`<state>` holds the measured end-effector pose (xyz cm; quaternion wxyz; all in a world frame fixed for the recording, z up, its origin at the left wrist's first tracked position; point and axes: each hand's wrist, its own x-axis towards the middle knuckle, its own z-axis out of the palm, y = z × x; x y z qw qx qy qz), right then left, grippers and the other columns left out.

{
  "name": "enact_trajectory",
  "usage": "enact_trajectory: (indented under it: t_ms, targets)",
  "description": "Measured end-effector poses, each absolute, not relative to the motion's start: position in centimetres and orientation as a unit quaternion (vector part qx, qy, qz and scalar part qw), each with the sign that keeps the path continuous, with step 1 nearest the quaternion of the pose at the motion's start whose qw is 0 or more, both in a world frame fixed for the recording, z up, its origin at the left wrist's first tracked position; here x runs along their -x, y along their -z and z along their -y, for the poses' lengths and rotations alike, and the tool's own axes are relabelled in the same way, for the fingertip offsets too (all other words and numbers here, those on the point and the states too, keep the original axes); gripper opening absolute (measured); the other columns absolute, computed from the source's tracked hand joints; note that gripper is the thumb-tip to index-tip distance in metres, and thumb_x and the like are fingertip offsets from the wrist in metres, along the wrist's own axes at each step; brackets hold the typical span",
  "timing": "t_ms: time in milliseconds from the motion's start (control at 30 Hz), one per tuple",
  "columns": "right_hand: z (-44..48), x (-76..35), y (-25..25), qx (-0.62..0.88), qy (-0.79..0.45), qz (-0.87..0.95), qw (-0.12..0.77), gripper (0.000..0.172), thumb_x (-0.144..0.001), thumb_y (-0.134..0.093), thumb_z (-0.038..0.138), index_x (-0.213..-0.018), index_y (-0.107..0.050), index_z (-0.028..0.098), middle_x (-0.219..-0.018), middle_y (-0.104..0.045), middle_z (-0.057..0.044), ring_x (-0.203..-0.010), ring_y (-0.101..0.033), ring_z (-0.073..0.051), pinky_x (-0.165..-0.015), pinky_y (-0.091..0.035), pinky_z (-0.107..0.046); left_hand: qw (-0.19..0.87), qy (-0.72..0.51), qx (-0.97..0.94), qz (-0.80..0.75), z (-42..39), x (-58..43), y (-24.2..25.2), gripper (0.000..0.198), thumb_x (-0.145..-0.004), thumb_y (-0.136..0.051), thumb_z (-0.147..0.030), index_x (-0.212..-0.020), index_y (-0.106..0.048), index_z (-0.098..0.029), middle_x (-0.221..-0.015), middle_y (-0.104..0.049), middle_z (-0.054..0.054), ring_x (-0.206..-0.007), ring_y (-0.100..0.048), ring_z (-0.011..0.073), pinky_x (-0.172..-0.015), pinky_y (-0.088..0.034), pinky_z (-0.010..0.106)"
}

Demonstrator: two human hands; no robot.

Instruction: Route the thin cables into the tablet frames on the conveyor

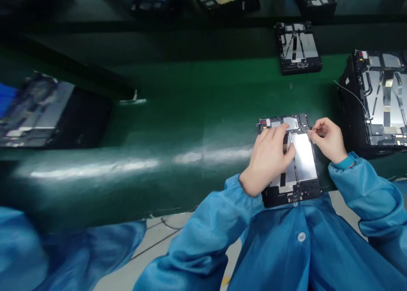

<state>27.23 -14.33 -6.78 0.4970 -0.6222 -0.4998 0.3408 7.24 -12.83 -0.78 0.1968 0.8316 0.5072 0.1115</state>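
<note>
At 4 o'clock, tablet frame: silver foil sheets on; top corner apparently unfinished.
Left hand: half-curled on frame, hold unclear.
Right hand: pinched at top corner; held item, cannot tell.

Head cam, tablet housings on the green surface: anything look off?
A thin loose wire arcs from the open tablet housing at right, out over the green work surface. It stands free, unlike the flat strips laid on the housing, so it looks stray. The tablet housing under the hands shows nothing odd.
</note>
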Motion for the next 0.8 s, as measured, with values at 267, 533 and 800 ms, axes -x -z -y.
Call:
enact_trajectory:
  t_ms: [267, 533, 800]
  targets:
    - [14.1, -27.5, 6.8, 0.618, -0.362, 0.479, 0.507, 0.033, -0.073, -0.079, 0.036, -0.079, -0.048, 0.026, -0.072, -0.066, 0.003, -0.067, -0.066, -0.016, -0.065, -0.056, -0.032, 0.263, -0.053, -0.870, -0.413, 7.3, -9.4, 1.2, 0.020, -0.094, -0.057, -0.020, -0.095, -0.076, -0.016, -0.100, -0.074, 0.010, -0.099, -0.066, 0.0257, -0.095, -0.050, 0.040]
    - [14.2, -27.7, 6.8, 0.627, -0.358, 0.462, 0.515, 0.034, -0.070, -0.080, 0.035, -0.079, -0.049, 0.026, -0.073, -0.065, 0.003, -0.067, -0.067, -0.016, -0.065, -0.057, -0.031, 0.286, -0.034, -0.858, -0.425, 6.4, -10.3, 1.0, 0.020, -0.092, -0.059, -0.020, -0.092, -0.079, -0.016, -0.098, -0.077, 0.009, -0.094, -0.070, 0.0242, -0.089, -0.052, 0.036]
    - [14.0, -28.1, 6.8, 0.625, -0.355, 0.450, 0.529, 0.041, -0.068, -0.086, 0.039, -0.081, -0.049, 0.026, -0.074, -0.066, 0.003, -0.069, -0.067, -0.016, -0.067, -0.058, -0.031, 0.250, -0.021, -0.861, -0.442, 6.7, -10.8, 1.0, 0.020, -0.092, -0.059, -0.020, -0.092, -0.079, -0.016, -0.101, -0.077, 0.010, -0.095, -0.070, 0.0246, -0.086, -0.052, 0.035]
